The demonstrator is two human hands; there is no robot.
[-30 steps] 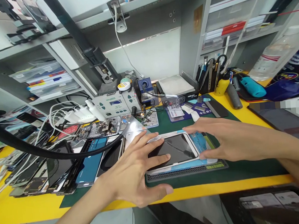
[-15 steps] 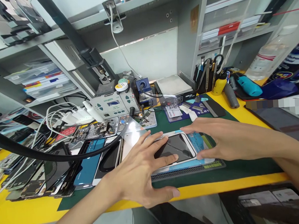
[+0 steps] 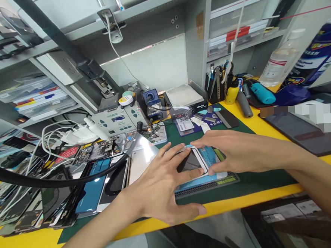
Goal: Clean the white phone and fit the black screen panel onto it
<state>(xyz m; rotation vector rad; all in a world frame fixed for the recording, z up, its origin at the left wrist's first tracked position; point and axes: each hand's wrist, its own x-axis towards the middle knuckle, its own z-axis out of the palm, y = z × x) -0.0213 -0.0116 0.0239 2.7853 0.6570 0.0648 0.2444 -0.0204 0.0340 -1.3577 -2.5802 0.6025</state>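
Note:
A white-framed phone (image 3: 195, 160) with a dark screen lies on a blue work pad (image 3: 212, 155) on the green mat (image 3: 250, 178). My left hand (image 3: 163, 187) lies flat over the phone's left half, fingers spread and pressing the screen. My right hand (image 3: 231, 151) comes in from the right, its fingers stretched along the phone's far edge and its thumb at the near right corner. Neither hand wraps round anything.
A heap of phone screens and back covers (image 3: 82, 189) fills the left of the yellow bench (image 3: 269, 127). A soldering station (image 3: 117, 121), chargers (image 3: 76, 135) and a tool holder (image 3: 219, 85) stand behind. A dark tablet (image 3: 297, 132) lies at right; a black gooseneck arm (image 3: 45, 180) crosses left.
The view has swung so the bench shifts left. Both hands have closed in over the phone, covering more of its screen; the left fingers slid rightward across it.

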